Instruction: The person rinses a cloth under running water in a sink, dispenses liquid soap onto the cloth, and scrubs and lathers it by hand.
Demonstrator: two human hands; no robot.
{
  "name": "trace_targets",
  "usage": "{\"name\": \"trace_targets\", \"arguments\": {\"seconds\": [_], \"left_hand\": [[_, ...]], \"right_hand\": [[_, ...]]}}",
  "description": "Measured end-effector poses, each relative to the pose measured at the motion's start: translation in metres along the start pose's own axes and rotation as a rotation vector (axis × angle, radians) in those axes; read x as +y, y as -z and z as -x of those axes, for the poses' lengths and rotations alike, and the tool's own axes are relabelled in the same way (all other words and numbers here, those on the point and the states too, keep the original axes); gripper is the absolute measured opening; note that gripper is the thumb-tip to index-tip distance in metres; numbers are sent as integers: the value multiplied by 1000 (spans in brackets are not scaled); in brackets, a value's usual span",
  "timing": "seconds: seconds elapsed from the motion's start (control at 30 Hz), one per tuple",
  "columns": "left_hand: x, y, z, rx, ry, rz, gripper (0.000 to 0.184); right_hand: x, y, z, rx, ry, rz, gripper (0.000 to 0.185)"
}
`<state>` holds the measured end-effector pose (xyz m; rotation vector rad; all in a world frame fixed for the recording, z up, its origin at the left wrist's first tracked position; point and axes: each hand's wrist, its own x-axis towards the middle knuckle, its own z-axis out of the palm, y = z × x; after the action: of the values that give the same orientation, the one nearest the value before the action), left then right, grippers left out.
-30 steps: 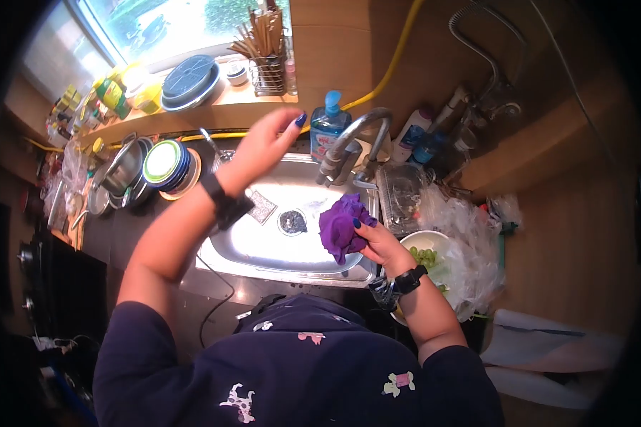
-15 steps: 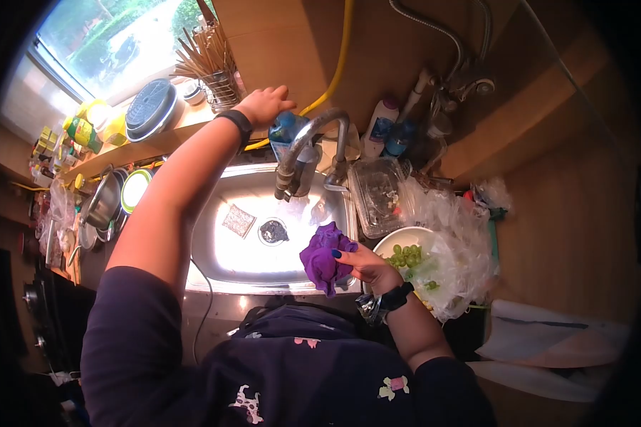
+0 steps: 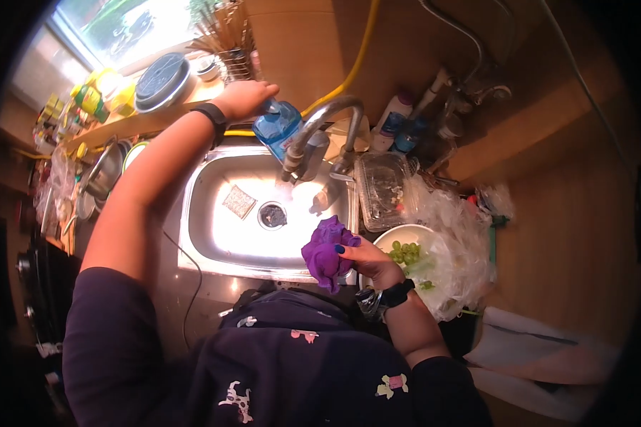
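Observation:
My left hand (image 3: 246,98) reaches over the back of the sink (image 3: 189,238) and is closed around the neck of a bottle with blue liquid (image 3: 276,127). The bottle is tilted beside the curved metal faucet (image 3: 332,107). A crumpled purple cloth (image 3: 327,256) is gripped in my right hand (image 3: 369,260) over the sink's near right corner. Inside the basin lie a scouring pad (image 3: 239,202) and a dark drain strainer (image 3: 272,215).
Right of the sink are a clear plastic box (image 3: 384,188), a white bowl (image 3: 384,240) with green grapes (image 3: 404,251), and plastic bags (image 3: 463,242). Pots (image 3: 107,171) stand at left. Chopsticks (image 3: 224,32) and a grey-blue lidded container (image 3: 162,80) sit by the window.
The blue bottle has shifted left and tipped over in my left hand, showing more of its side. My right hand keeps hold of the cloth in nearly the same spot.

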<state>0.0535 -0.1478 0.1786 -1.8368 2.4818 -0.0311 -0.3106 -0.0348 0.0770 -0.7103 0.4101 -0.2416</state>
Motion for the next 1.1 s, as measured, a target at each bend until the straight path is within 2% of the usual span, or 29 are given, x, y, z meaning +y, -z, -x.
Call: {"name": "trace_targets", "arguments": {"seconds": [0.13,0.17,0.2,0.27,0.37,0.4,0.47,0.67,0.73,0.83,0.97,1.07,1.1], "left_hand": [[3,26,72,69,54,41,30],[10,35,94,59,81,16,31],[9,34,116,137,31,40,33],[18,35,161,200,112,49,35],[20,27,227,148,242,92,37],[35,35,246,87,323,79,38],[41,23,288,95,383,102,36],[71,-14,395,8,629,132,37],[78,-25,421,70,688,149,36],[84,-30,440,99,774,122,34],[89,-32,462,20,736,138,36],[92,-38,475,99,742,133,36],[94,-36,477,68,735,146,36]], "right_hand": [[18,10,-12,33,-39,91,50],[24,11,-15,7,-39,35,46],[26,8,-17,-3,-79,2,42],[25,-13,-23,-68,-80,-131,37],[30,-31,-45,-20,-213,-59,36],[31,-38,-53,-27,-216,-19,36],[36,-52,-67,-40,-234,55,36],[51,-93,-108,-204,-261,-143,42],[55,-99,-118,-224,-308,-234,42],[67,-110,-126,-136,-276,-203,41],[74,-121,-128,-133,-315,-234,42],[76,-127,-130,-142,-319,-237,42],[77,-129,-130,-146,-337,-254,42]]}}
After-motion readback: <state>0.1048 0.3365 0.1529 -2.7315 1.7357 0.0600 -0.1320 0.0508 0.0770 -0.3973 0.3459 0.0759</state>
